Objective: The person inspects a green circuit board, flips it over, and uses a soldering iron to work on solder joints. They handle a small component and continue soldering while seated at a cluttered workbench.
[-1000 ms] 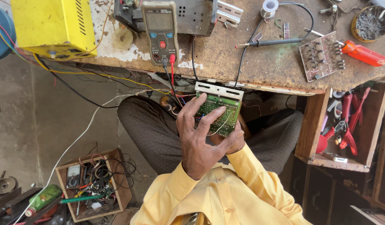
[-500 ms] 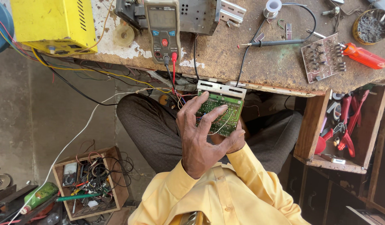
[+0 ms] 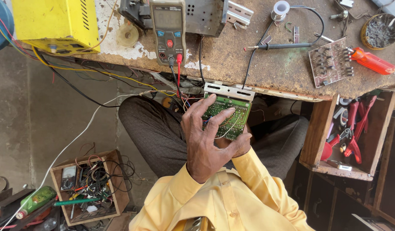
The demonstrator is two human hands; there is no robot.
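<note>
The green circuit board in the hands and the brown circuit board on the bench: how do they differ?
The green circuit board is held above the lap by the left hand and right hand; the brown circuit board lies untouched on the workbench. The green one has a metal bracket along its top edge; the brown one shows none. Both are rectangular.

Soft, even daylight fills my view, bright on the worn brown wooden bench (image 3: 266, 64) and the yellow metal box (image 3: 56, 21). Under the bench, around my knees, it turns dim, and the dark drawers at lower right sink into shadow. No hard glare. Focus is sharp at centre; the edges bend slightly outward.
</note>
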